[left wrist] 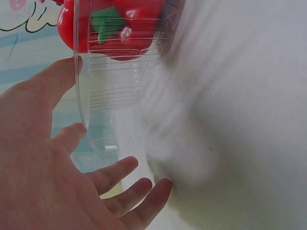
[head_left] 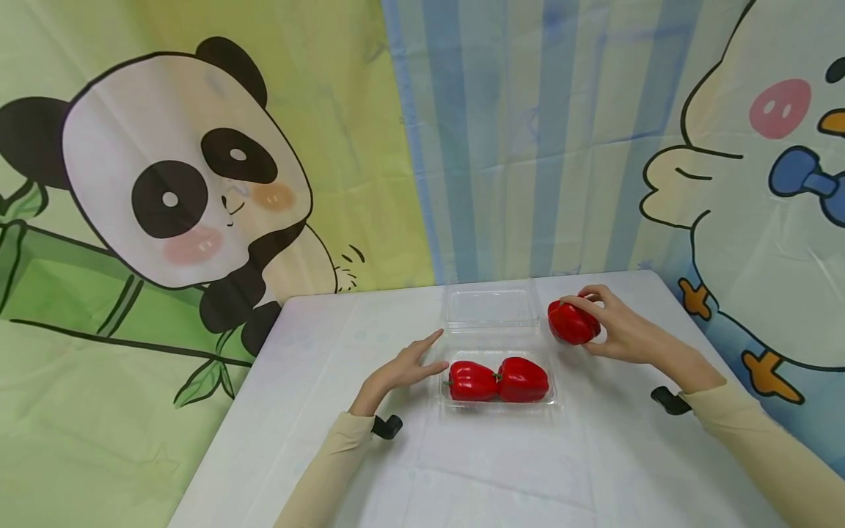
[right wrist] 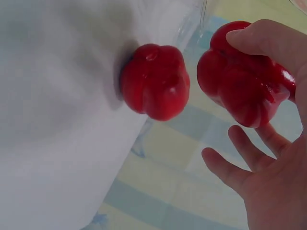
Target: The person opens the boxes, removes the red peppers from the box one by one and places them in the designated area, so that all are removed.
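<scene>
Two red bell peppers lie end to end in a clear plastic box, the left pepper with its green stem toward my left hand and the right pepper beside it. My left hand is at the box's left side with fingers extended; in the left wrist view its thumb and a fingertip are right at the rim. To the right of the box, my right hand holds another red bell pepper between thumb and fingers. One more red pepper sits on the table, mostly hidden behind the held one in the head view.
The box's transparent lid lies folded back on the white table. Behind the table hang printed curtains with a panda and a white bird. A black wrist camera is worn on each arm.
</scene>
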`<state>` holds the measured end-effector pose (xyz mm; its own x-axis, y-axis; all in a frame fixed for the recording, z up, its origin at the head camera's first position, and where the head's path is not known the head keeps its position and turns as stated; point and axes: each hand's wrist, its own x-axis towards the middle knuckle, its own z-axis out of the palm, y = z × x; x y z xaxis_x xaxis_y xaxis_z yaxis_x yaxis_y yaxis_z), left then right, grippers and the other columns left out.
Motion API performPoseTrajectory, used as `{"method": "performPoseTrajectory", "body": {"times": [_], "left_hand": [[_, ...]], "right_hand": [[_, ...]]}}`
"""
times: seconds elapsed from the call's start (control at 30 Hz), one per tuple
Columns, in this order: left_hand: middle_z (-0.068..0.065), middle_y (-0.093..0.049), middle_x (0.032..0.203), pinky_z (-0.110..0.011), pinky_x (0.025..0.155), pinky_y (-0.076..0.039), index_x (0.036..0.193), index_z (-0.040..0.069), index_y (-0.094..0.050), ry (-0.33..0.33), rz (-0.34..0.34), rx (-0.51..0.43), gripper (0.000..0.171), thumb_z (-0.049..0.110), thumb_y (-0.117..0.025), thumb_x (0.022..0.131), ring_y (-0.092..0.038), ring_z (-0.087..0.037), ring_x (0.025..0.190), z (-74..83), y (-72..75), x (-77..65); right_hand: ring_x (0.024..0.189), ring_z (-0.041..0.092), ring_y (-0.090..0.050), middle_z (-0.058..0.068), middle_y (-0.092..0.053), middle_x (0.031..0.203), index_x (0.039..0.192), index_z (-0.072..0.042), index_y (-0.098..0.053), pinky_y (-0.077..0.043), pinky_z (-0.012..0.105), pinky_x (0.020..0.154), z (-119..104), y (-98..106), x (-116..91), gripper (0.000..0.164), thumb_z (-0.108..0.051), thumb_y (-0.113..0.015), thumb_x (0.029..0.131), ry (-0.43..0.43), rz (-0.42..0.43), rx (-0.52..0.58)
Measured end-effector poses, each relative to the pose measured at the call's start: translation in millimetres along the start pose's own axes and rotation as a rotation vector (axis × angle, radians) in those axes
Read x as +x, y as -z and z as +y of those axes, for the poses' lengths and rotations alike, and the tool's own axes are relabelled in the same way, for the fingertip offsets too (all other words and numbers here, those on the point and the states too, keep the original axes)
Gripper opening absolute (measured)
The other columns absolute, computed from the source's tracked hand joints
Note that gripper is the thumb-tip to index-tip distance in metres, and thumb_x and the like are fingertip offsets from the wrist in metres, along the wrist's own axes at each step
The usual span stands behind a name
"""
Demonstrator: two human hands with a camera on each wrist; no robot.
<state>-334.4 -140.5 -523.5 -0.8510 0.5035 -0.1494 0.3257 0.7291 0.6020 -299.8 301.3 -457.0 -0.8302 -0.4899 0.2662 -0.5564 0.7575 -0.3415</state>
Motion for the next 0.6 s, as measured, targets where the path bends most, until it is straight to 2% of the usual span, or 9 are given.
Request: {"method": "performPoseTrajectory", "body": {"times": [0.4,0.6], "left_hand": [[-0.013,-0.032,0.164,-0.065,0.117,-0.030,0.162,0.026,-0.020,-0.008,-0.001,-0.019,0.080,0.052,-0.058,0.097,-0.030,-0.038,0.150,1.1,1.5,-0.9],[-0.013,-0.032,0.163,-0.065,0.116,-0.030,0.162,0.028,-0.021,0.006,-0.003,-0.019,0.079,0.052,-0.058,0.097,-0.030,-0.039,0.150,2.4,1.1,-1.2]], "right_hand": [[0.127,0.047,-0.039,0.028,-0.033,0.144,0.149,-0.014,-0.039,-0.058,0.058,0.084,12.5,10.4,-14.5,0.094,-0.006,-0.087,0.069,-0.157,0.005,-0.006],[0.125,0.050,-0.037,0.031,-0.031,0.144,0.149,-0.012,-0.039,-0.057,0.061,0.085,22.7,9.8,-18.1,0.092,-0.007,-0.087,0.071,-0.229,0.007,-0.032]]}}
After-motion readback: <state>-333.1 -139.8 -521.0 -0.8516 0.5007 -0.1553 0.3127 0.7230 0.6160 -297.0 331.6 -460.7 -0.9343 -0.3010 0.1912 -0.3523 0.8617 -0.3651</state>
